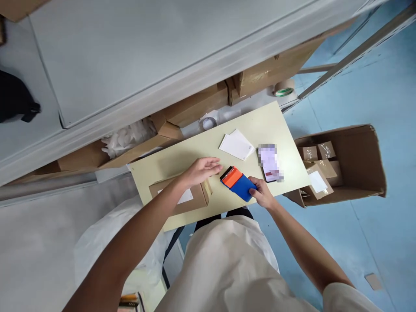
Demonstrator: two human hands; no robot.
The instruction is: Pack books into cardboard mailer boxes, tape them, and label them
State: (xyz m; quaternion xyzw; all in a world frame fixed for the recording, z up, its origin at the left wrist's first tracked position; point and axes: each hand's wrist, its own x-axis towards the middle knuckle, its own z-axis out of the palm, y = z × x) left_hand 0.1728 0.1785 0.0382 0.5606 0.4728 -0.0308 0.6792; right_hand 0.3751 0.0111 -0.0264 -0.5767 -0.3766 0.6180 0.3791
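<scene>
In the head view, your right hand (261,193) grips the blue end of a blue-and-orange handheld item (241,187), thumb on top and fingers wrapped around the edge. The item is held over the pale yellow table (266,123), near its front edge, with its dark, toothed-looking end pointing toward your left hand (202,170). That hand holds nothing: its fingers are extended and loosely spread, the tips just beside the dark end.

Beneath your left forearm, a cardboard box (199,196) with a white label (186,196) lies on the table. Beyond the item lie overlapping white papers (236,145), and to their right a phone (269,162) with a blurred-out screen.

Past the table's far edge you have a pale tape roll (209,123), an open carton of white plastic (130,135) and, farther right, a tan tape roll (284,88). To your right, a large open carton (360,162) holds several small boxes (326,150).
</scene>
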